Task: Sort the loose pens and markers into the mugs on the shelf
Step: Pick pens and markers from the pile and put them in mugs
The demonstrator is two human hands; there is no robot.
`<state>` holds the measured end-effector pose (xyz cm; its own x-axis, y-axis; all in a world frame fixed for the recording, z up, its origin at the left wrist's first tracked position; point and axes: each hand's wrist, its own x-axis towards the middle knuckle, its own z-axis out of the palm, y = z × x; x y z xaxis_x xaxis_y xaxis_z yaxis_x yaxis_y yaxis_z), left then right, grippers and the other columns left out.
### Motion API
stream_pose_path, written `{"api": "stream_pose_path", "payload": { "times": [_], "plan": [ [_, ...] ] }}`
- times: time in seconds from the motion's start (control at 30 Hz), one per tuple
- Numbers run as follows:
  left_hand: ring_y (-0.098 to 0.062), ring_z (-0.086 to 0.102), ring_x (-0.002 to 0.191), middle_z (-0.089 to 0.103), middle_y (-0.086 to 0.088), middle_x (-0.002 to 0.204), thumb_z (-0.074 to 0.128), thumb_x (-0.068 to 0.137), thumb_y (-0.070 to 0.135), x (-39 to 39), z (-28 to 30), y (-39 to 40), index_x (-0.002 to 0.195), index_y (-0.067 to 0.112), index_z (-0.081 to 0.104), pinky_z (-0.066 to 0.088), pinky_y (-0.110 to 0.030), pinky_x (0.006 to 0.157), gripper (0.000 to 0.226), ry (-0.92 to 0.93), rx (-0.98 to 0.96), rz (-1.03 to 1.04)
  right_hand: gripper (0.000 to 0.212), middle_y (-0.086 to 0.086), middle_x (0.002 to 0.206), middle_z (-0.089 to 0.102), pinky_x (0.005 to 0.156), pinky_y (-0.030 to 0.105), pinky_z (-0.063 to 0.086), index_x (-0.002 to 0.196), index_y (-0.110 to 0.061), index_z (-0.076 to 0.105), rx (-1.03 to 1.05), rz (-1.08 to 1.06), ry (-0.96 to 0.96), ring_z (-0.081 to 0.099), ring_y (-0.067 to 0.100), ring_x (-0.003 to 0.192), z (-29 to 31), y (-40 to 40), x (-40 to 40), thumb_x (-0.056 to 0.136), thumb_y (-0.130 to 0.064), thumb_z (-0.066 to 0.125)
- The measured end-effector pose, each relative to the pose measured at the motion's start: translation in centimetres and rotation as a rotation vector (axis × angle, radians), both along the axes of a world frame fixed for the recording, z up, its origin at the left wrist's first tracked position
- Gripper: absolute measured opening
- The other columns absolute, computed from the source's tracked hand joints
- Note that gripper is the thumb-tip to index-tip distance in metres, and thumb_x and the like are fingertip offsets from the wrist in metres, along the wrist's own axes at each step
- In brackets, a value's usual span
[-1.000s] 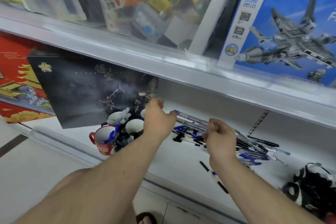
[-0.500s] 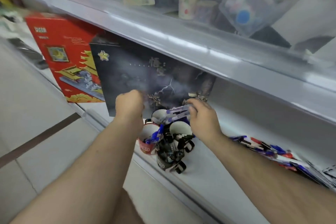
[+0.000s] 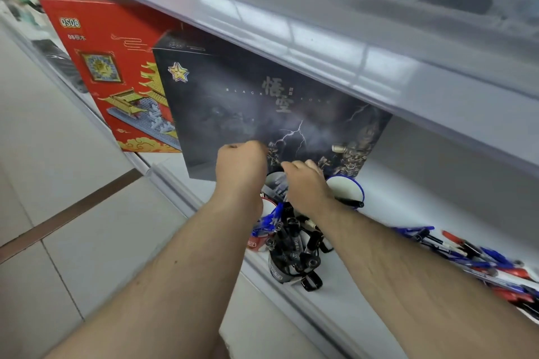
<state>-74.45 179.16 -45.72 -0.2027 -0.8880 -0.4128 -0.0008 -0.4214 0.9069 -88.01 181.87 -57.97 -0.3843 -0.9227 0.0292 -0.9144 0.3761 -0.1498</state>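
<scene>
My right hand (image 3: 306,185) grips a small bundle of pens (image 3: 277,183) and holds it over the white mug (image 3: 269,179) at the back of the mug cluster. Beside that mug, my left hand (image 3: 242,165) is curled into a fist in front of the black box, with nothing visible in it. A blue-rimmed mug (image 3: 348,183) stands to the right, with a black marker across its rim. Nearer the shelf edge, a red mug (image 3: 258,243) holds blue pens and a black mug (image 3: 284,269) is full of black markers. Loose pens (image 3: 478,256) lie heaped on the shelf at the right.
A black game box (image 3: 248,102) stands right behind the mugs, with a red building-set box (image 3: 116,67) to its left. The upper shelf's edge (image 3: 320,46) hangs low over the hands. Tiled floor (image 3: 73,198) lies below the shelf lip on the left.
My right hand carried the pens left from the loose pile and now lowers them at the white mug. My view swung left. The left hand stayed curled by the mugs.
</scene>
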Motion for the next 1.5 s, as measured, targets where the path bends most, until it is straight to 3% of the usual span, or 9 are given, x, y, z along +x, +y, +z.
{"api": "stream_pose_path", "payload": {
  "times": [0.2, 0.4, 0.53, 0.67, 0.83, 0.97, 1.13, 1.27, 1.5],
  "plan": [
    [-0.02, 0.041, 0.079, 0.042, -0.008, 0.081, 0.049, 0.083, 0.002, -0.7, 0.3, 1.4, 0.072, 0.018, 0.039, 0.03, -0.033, 0.061, 0.022, -0.091, -0.003, -0.161, 0.072, 0.001, 0.166, 0.0, 0.121, 0.051, -0.006, 0.157, -0.019, -0.007, 0.24, -0.018, -0.111, -0.004, 0.029, 0.151, -0.8, 0.7, 0.6, 0.102, -0.053, 0.025],
    [-0.023, 0.05, 0.075, 0.05, -0.008, 0.079, 0.046, 0.087, 0.001, -1.6, 0.3, 3.1, 0.094, 0.009, 0.051, 0.031, -0.024, 0.053, 0.012, -0.227, -0.073, -0.371, 0.076, 0.0, 0.165, -0.013, 0.119, 0.054, -0.009, 0.156, -0.026, -0.01, 0.241, -0.12, -0.185, -0.015, 0.028, 0.151, 1.2, 2.0, 0.4, 0.097, -0.057, 0.025],
    [-0.017, 0.038, 0.057, 0.047, -0.01, 0.066, 0.05, 0.082, 0.008, -2.3, -1.2, 4.7, 0.089, 0.011, 0.048, 0.028, -0.026, 0.05, 0.008, -0.379, -0.308, -0.566, 0.071, -0.004, 0.166, -0.001, 0.12, 0.049, 0.001, 0.158, -0.028, -0.002, 0.017, -0.254, -0.34, -0.008, 0.02, 0.152, 2.9, 6.7, 0.1, 0.098, -0.041, 0.035],
    [-0.013, 0.053, 0.105, 0.061, 0.003, 0.104, 0.053, 0.084, 0.019, -3.1, -2.4, 9.7, 0.122, 0.022, 0.044, 0.042, -0.023, 0.087, 0.039, -0.454, -0.596, -0.818, 0.055, 0.006, 0.148, 0.044, 0.109, 0.04, 0.021, 0.15, -0.022, 0.029, -0.195, -0.395, -0.405, 0.026, 0.024, 0.141, 4.7, 15.1, 0.8, 0.099, -0.035, 0.044],
    [-0.018, 0.057, 0.109, 0.059, 0.003, 0.118, 0.057, 0.087, 0.016, -3.8, -3.4, 16.6, 0.134, 0.018, 0.042, 0.046, -0.031, 0.095, 0.049, -0.455, -0.785, -1.197, 0.041, 0.009, 0.126, 0.063, 0.099, 0.045, 0.042, 0.135, -0.012, 0.053, -0.439, -0.625, -0.487, 0.055, 0.029, 0.118, 2.4, 25.8, 1.7, 0.098, -0.03, 0.055],
    [-0.021, 0.055, 0.114, 0.055, 0.002, 0.131, 0.057, 0.088, 0.018, -4.9, -5.9, 20.5, 0.138, 0.022, 0.039, 0.043, -0.028, 0.09, 0.053, -0.594, -0.891, -1.432, 0.044, 0.008, 0.131, 0.06, 0.097, 0.036, 0.046, 0.137, -0.013, 0.053, -0.367, -0.96, -0.549, 0.057, 0.029, 0.118, -1.1, 35.0, 1.6, 0.097, -0.033, 0.055],
    [-0.02, 0.052, 0.118, 0.051, -0.001, 0.138, 0.055, 0.093, 0.021, -6.8, -10.1, 25.0, 0.142, 0.021, 0.037, 0.039, -0.024, 0.087, 0.052, -0.621, -0.744, -1.545, 0.039, 0.011, 0.121, 0.066, 0.084, 0.034, 0.05, 0.127, -0.012, 0.058, -0.234, -1.385, -0.621, 0.061, 0.033, 0.107, -4.3, 44.8, -0.7, 0.091, -0.026, 0.053],
    [-0.02, 0.059, 0.1, 0.06, -0.002, 0.118, 0.053, 0.093, 0.016, -8.1, -13.1, 29.1, 0.133, 0.015, 0.044, 0.048, -0.029, 0.082, 0.041, -0.48, -0.51, -1.422, 0.038, 0.012, 0.114, 0.064, 0.078, 0.035, 0.052, 0.118, -0.009, 0.056, -0.12, -1.522, -0.653, 0.062, 0.034, 0.102, -6.3, 48.7, -3.1, 0.086, -0.03, 0.058],
    [-0.015, 0.057, 0.072, 0.061, 0.0, 0.097, 0.05, 0.092, 0.015, -7.9, -18.4, 31.7, 0.125, 0.019, 0.049, 0.046, -0.025, 0.057, 0.033, -0.502, -0.158, -1.161, 0.086, 0.008, 0.105, 0.062, 0.072, 0.032, 0.052, 0.11, -0.01, 0.052, 0.003, -1.693, -0.727, 0.061, 0.024, 0.093, -9.5, 46.5, -7.8, 0.061, -0.08, 0.06]
  ]
}}
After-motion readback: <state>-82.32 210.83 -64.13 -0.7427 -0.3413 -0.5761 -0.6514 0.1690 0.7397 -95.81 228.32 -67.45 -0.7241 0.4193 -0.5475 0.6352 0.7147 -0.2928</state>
